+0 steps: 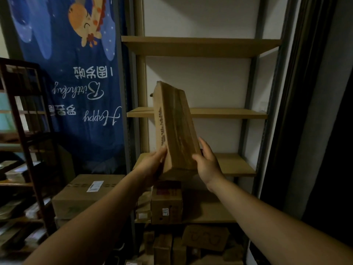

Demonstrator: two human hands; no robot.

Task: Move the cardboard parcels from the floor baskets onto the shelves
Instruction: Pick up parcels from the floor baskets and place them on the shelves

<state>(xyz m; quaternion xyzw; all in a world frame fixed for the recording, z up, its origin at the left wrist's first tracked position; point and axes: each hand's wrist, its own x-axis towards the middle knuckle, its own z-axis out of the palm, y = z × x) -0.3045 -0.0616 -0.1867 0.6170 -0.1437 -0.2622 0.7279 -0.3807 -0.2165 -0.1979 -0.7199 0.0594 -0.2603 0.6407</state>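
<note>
The tall shelf unit (200, 46) fills the middle and right of the frame. No parcels can be seen on its top three boards. The blue birthday banner (76, 73) hangs at the upper left, and a dark wooden rack (28, 131) stands at the left edge.

At the lower left sits a big cardboard box (82, 196) with a white label on top. It is just beside the shelf unit. It is too dark to tell if it belongs to the job.

At the bottom middle of the frame lies a pile of parcels (205, 238). They are low down, under the shelves. The baskets cannot be made out in the dark, so it is hard to say what the parcels sit in.

One low shelf (214, 213), just above the pile, has a brown box (166, 205) on it, with smaller ones at its left side.

The held parcel (175, 127) is in the middle of the frame, up in the air in front of the shelves. It is long and flat and tilts a little, with its top leaning to the left. It touches no shelf yet.

The left hand (150, 165) grips the parcel's lower left side, fingers curled round the edge. The right hand (207, 163) grips the lower right side, thumb in front and fingers behind.

So the job looks only just begun. A few parcels seem put away, one is on its way, and many are left below.
</note>
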